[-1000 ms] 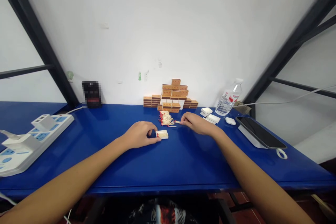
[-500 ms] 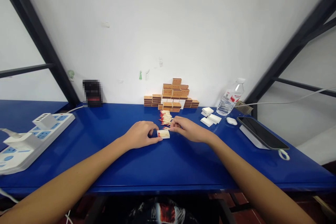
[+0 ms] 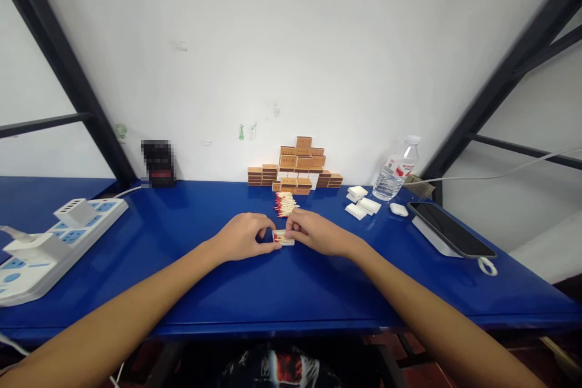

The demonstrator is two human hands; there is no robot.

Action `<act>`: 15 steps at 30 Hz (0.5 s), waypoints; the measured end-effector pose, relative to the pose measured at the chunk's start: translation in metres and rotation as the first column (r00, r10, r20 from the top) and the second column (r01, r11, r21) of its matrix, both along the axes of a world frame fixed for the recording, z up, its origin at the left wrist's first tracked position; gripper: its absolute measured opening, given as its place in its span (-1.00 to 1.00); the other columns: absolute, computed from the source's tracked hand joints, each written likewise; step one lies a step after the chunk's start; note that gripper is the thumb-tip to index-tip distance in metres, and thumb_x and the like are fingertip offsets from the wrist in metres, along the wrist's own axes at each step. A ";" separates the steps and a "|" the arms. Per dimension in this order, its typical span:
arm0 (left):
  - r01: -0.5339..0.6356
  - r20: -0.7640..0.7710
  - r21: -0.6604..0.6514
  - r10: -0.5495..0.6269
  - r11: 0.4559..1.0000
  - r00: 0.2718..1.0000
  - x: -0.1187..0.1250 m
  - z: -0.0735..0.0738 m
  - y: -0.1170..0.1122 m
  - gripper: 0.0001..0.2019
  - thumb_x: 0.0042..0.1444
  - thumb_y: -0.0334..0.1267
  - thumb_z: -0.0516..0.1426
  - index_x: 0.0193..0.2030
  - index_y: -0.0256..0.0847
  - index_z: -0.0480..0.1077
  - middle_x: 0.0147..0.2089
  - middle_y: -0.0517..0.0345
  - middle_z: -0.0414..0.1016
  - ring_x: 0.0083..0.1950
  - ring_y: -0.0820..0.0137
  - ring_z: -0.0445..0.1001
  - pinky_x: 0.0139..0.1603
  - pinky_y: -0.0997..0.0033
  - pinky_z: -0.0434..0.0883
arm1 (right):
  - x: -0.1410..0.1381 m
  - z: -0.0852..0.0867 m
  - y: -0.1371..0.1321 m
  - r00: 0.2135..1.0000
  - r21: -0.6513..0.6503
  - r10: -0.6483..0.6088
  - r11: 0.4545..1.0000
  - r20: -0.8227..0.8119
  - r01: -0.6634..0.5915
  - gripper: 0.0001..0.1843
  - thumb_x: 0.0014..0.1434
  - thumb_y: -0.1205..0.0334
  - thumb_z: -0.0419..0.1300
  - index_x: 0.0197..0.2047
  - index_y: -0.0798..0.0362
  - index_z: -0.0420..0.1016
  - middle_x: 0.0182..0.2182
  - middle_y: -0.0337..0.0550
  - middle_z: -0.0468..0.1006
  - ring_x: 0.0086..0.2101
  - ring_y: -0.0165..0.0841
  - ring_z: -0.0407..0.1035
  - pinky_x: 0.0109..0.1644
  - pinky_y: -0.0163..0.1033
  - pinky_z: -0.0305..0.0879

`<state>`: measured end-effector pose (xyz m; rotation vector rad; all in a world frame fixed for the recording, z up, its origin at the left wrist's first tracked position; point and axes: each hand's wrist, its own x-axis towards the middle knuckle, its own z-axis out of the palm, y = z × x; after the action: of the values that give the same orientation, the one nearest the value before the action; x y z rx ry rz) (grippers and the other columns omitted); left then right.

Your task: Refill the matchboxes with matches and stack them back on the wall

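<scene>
Two bare hands meet over a small white matchbox tray [image 3: 287, 243] on the blue counter [image 3: 282, 291], straight in front of the person. From where I stand, the left hand [image 3: 245, 236] grips its left end between thumb and fingers, while the right hand [image 3: 318, 231] has its fingertips bunched at the other end; whether they pinch a match I can't quite tell. Red-headed matches lie inside. Just behind sits a loose match pile [image 3: 286, 205], then the stacked orange matchboxes [image 3: 303, 162] by the wall, with more white trays [image 3: 356, 211] to the right, near a water bottle [image 3: 391, 179].
</scene>
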<state>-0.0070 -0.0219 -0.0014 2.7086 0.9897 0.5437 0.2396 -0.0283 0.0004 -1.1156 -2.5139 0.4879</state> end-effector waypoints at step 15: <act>0.003 -0.008 -0.015 -0.003 1.000 1.000 -0.001 -0.001 0.002 -0.67 0.21 0.07 0.27 -0.09 -0.15 0.58 -0.39 0.21 0.49 -0.38 0.39 0.42 -0.34 0.41 0.25 | 0.001 0.003 0.001 1.000 0.010 0.007 1.000 -0.004 -0.007 -0.92 0.33 0.32 0.25 -0.26 0.06 0.52 -0.35 -0.20 0.48 -0.33 -0.37 0.32 -0.24 -0.28 0.18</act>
<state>-0.0083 -0.0196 -0.0021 2.7005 0.9871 0.5232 0.2407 -0.0277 0.0039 -1.1012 -2.5154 0.4784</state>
